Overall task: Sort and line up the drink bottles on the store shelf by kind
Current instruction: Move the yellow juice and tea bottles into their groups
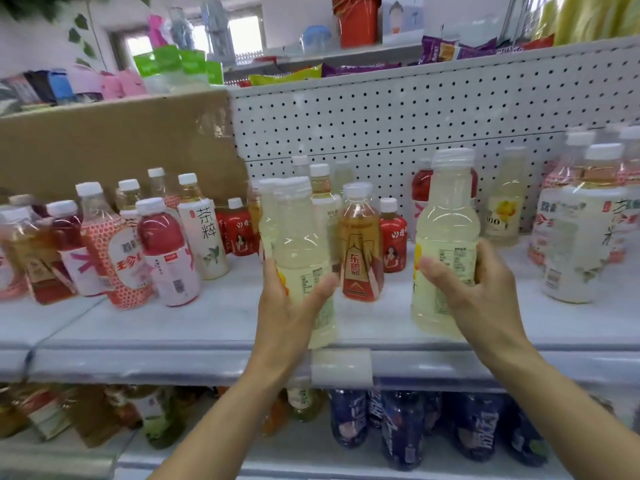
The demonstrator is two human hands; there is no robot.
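Two pale lemon drinks are in my grasp, one per hand, both held over the near edge of the shelf [207, 327]; I cannot tell whether their bases touch it.

From the head view, my left hand [287, 306] wraps the left lemon bottle [301, 244] low on its label, with the thumb across the front and the fingers round the back. A second white cap shows just left of its cap, and I cannot tell whether that is another bottle behind it or only blur. My right hand [485, 299] curls round the right lemon bottle [446, 223], thumb on the label and fingers at its right side.

Between the two stands an amber bottle [360, 244] with a red label, and a little farther back are small red bottles [393, 244]. One more of the lemon kind, the far lemon bottle [504, 209], stands against the pegboard [381, 109] on the right. At the left, a mixed cluster [138, 244] of pink, red and white-labelled drinks stands in front of a cardboard sheet [121, 143]. At the right edge are white tea bottles [581, 244].

I judge this step to be gathering the lemon kind, with most of the sorting not yet done. Next I would need to set both bottles down upright, side by side, in the open strip near the far lemon bottle, labels forward, without knocking the amber one
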